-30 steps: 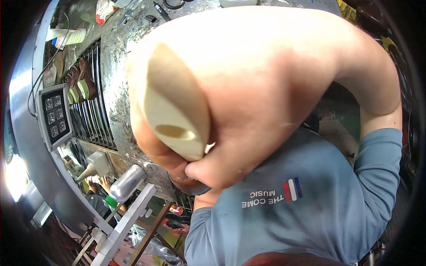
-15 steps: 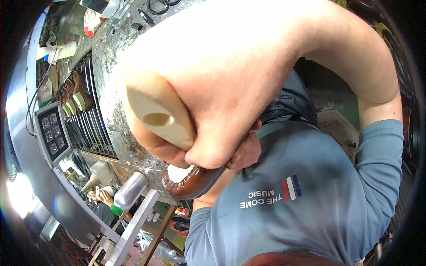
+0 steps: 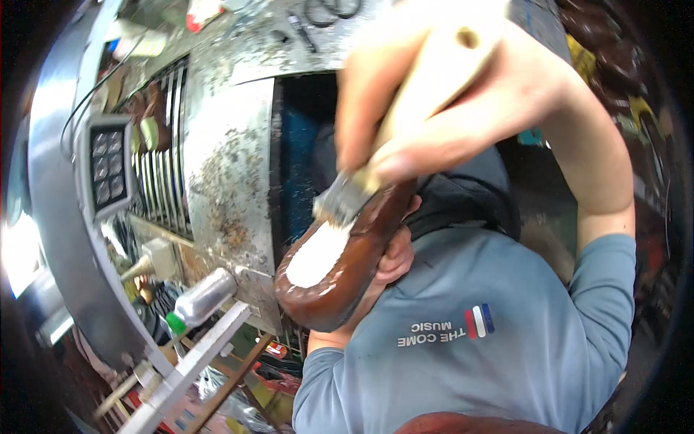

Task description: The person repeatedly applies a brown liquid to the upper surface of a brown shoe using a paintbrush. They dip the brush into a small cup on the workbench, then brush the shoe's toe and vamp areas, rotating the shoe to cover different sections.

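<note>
My left hand (image 3: 394, 258) grips a brown leather shoe (image 3: 340, 278) from the side nearest my body. The shoe is turned underside up, with gathered leather edges around a white patch (image 3: 318, 257) in its middle. In my right hand (image 3: 463, 108) is a flat brush (image 3: 423, 83) with a pale wooden handle, held between thumb and fingers. Its metal ferrule (image 3: 348, 194) points down at the shoe, and its bristles rest at the far end of the white patch. Motion blurs the right hand and brush. Part of the shoe's far end is hidden behind them.
A stained metal bench (image 3: 224, 155) lies to the left, with a slatted rack (image 3: 163, 166) holding brown shoes (image 3: 153, 116). Beside them stand a lamp panel (image 3: 110, 168) and a clear green-capped bottle (image 3: 206, 296). A black pen (image 3: 302, 32) lies at the back. Another person's hand (image 3: 144, 291) shows far left.
My right hand has moved with the brush up and to the right, uncovering the white patch and showing the ferrule. My left hand still holds the shoe. The view has shifted slightly.
</note>
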Demonstrator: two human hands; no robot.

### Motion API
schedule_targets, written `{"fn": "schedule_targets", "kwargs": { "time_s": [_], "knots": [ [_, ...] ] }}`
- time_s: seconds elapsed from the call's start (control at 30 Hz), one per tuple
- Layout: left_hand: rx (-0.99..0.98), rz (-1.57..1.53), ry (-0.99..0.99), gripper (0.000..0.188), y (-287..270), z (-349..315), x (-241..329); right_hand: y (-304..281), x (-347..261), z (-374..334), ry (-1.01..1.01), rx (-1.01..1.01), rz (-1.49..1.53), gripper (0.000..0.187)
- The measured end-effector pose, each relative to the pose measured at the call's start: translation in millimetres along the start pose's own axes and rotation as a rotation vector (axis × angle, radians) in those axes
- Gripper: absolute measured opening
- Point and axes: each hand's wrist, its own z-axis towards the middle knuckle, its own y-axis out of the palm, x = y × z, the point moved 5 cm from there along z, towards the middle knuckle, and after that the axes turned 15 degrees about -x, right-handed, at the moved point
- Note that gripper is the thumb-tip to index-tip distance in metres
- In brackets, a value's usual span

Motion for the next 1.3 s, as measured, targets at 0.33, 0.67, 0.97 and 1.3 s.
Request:
{"fn": "schedule_targets", "kwargs": {
  "time_s": [0.33, 0.67, 0.97, 1.3],
  "knots": [
    [0.425, 0.653, 0.131, 0.074, -11.3, -106.0, 115.4, -2.9, 46.8, -57.7, 0.056, 0.249, 0.203, 0.034],
    [1.073, 1.443, 0.238, 0.050, -2.4, -158.7, 297.1, 1.2, 77.0, -93.3, 0.200, 0.414, 0.339, 0.036],
    [1.155, 1.920, 0.235, 0.054, -80.0, -167.3, 478.2, 0.2, 85.7, -117.8, 0.328, 0.582, 0.283, 0.039],
    [1.653, 2.387, 0.009, 0.081, -143.7, -102.8, 583.5, -3.5, 79.0, -118.1, 0.530, 0.734, 0.216, 0.036]
  ]
}}
